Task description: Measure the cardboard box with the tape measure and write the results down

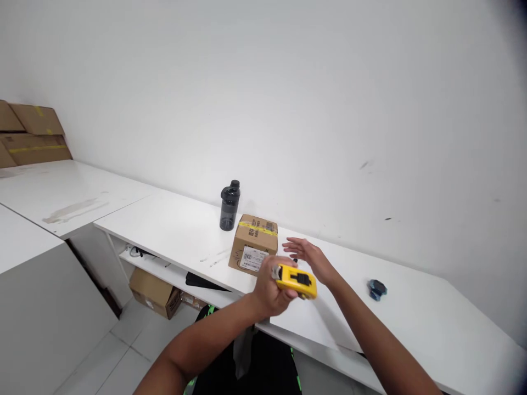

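My left hand [267,288] is closed around a yellow tape measure [286,281], held above the front part of the white table. The black slider on top of it and the metal tip at its left end both show. My right hand [312,259] is over the table just to the right, its fingers apart and nothing in them. Those fingers point at the taped cardboard box [258,236], with a gap between. A white label is stuck on the box's front side. Under my right fingers lies a small dark object, mostly hidden.
A dark shaker bottle [229,207] stands behind the box, to its left. On the right of the table [177,230] lies a small blue and black item [376,289]. An open carton [154,293] is on the floor below the shelf. Cartons [35,148] are stacked far left.
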Action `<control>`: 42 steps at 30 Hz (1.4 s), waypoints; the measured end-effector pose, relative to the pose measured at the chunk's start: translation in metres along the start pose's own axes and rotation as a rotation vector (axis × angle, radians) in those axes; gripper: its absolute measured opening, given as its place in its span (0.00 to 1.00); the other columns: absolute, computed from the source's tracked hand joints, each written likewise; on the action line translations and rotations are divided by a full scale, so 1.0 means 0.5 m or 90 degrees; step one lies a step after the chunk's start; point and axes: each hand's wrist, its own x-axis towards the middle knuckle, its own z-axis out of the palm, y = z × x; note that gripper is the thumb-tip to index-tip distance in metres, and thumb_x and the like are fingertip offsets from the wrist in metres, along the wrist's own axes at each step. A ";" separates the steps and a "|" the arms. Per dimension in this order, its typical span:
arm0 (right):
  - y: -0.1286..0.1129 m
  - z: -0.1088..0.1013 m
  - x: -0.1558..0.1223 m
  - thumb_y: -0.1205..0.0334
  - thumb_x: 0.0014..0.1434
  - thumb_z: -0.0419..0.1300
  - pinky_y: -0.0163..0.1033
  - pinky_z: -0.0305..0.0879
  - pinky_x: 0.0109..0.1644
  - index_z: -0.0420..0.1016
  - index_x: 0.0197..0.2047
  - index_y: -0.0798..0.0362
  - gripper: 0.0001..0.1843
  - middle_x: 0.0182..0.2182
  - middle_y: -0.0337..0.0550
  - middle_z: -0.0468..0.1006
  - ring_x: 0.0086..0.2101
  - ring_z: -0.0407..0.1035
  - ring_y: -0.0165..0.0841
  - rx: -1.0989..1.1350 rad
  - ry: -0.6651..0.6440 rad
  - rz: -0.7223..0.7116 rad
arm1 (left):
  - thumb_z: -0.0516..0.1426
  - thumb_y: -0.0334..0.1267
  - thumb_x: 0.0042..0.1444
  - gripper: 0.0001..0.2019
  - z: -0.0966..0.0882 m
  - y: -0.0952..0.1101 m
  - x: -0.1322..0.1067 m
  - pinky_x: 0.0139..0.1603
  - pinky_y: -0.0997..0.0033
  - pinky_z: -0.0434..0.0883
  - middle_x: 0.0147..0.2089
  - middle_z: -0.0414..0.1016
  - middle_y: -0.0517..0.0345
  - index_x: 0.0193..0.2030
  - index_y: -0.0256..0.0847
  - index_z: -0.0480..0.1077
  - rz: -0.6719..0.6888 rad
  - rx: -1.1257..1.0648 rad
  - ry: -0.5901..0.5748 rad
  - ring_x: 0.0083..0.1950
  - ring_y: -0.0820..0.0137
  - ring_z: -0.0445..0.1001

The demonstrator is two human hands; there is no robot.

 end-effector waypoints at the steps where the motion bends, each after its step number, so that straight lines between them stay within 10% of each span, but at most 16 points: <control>1: -0.031 0.022 -0.019 0.29 0.63 0.36 0.53 0.69 0.55 0.69 0.60 0.49 0.41 0.53 0.54 0.77 0.53 0.73 0.46 0.088 -0.049 -0.042 | 0.46 0.66 0.60 0.30 -0.013 0.015 0.026 0.55 0.54 0.70 0.49 0.74 0.44 0.53 0.42 0.64 0.005 -0.017 0.037 0.51 0.59 0.75; 10: -0.190 0.195 -0.041 0.31 0.56 0.58 0.46 0.74 0.39 0.67 0.52 0.48 0.33 0.39 0.47 0.80 0.36 0.75 0.40 0.102 0.148 -0.221 | 0.34 0.66 0.63 0.37 -0.110 0.076 0.169 0.69 0.47 0.55 0.69 0.58 0.45 0.59 0.44 0.68 -0.098 0.211 0.082 0.67 0.54 0.59; 15: -0.184 0.174 0.090 0.36 0.54 0.61 0.39 0.68 0.32 0.64 0.46 0.48 0.28 0.32 0.38 0.75 0.29 0.70 0.34 -0.039 0.232 -0.181 | 0.55 0.61 0.58 0.34 -0.191 -0.027 0.152 0.71 0.41 0.48 0.70 0.57 0.40 0.65 0.41 0.63 -0.482 0.277 0.111 0.73 0.46 0.47; 18: -0.166 0.164 0.166 0.38 0.55 0.61 0.40 0.67 0.35 0.65 0.44 0.48 0.25 0.34 0.40 0.76 0.33 0.71 0.36 -0.215 0.148 -0.140 | 0.63 0.55 0.52 0.43 -0.211 -0.091 0.112 0.68 0.47 0.59 0.70 0.56 0.38 0.70 0.40 0.52 -0.601 0.002 0.055 0.70 0.48 0.57; 22: -0.146 0.163 0.213 0.37 0.57 0.57 0.42 0.65 0.38 0.66 0.46 0.47 0.24 0.34 0.40 0.76 0.34 0.71 0.38 -0.403 0.039 -0.118 | 0.62 0.51 0.55 0.43 -0.206 -0.114 0.080 0.62 0.56 0.67 0.70 0.56 0.41 0.71 0.44 0.46 -0.601 -0.247 0.057 0.64 0.56 0.67; 42: -0.172 0.133 0.162 0.36 0.61 0.52 0.40 0.63 0.34 0.58 0.46 0.48 0.24 0.35 0.45 0.77 0.34 0.72 0.40 -0.539 -0.066 -0.017 | 0.61 0.50 0.56 0.38 -0.211 -0.111 0.081 0.55 0.59 0.73 0.67 0.65 0.47 0.71 0.51 0.53 -0.578 -0.284 0.039 0.56 0.60 0.74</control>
